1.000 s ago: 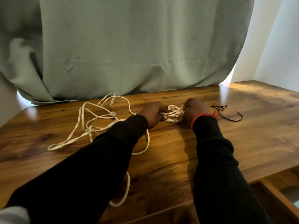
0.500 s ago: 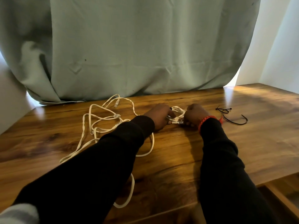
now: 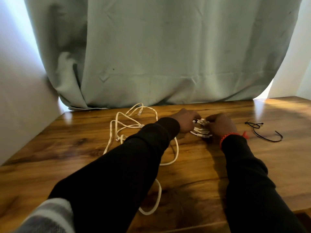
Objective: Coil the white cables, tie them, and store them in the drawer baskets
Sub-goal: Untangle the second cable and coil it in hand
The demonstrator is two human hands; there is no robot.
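We observe both hands at the far middle of the wooden counter, working on one small bundle. The left hand has its fingers curled round the left end of the coiled white cable; the right hand grips the right end, fingers bent over it. The coil sits between the two hands, low over the counter surface; we cannot tell whether it rests on the wood or is lifted clear. Something small and dark shows at the top of the coil by the left fingertips; we cannot identify it.

To the left of the hands, the loose white cable lies in open loops on the counter, one connector end visible near the far edge. Part of it runs under the left sleeve and reappears as a curve near the front edge. We cannot tell whether this is one cable or several.

To the right of the right hand, apart from it, the black tie lies flat on the wood, bent into a loose curve. The right wrist carries a red bracelet above a black sleeve.

A pale green curtain hangs behind the counter, its hem meeting the far edge.
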